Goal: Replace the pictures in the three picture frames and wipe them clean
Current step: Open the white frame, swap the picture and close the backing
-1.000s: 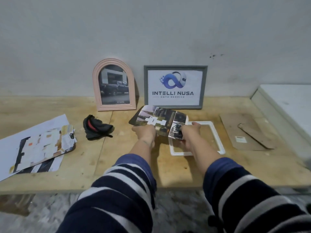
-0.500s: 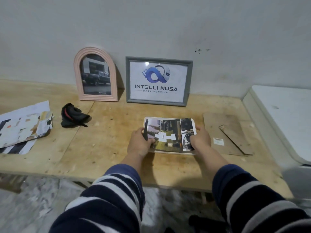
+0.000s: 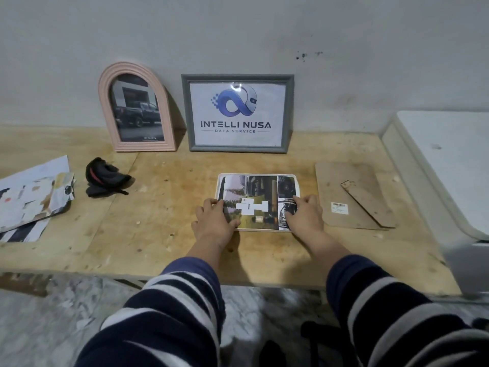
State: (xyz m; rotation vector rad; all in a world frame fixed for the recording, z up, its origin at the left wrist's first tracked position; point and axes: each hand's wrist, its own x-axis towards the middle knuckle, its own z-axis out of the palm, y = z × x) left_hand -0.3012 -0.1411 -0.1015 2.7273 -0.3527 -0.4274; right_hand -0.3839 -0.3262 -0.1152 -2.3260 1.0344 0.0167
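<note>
Left hand (image 3: pixel 215 221) and right hand (image 3: pixel 304 217) press flat on the picture (image 3: pixel 258 200); between them its long axis spans the white frame (image 3: pixel 217 186) beneath.

A worn plywood tabletop (image 3: pixel 164 234) runs wall to wall, scuffed and stained; behind it a plain grey-white wall (image 3: pixel 238 35) carries a few dark specks (image 3: pixel 304 56) up right of centre; a white cabinet (image 3: pixel 444 165) butts the table's right end; below the near edge, mottled marble-like floor (image 3: pixel 53 313); light dim, even.
</note>
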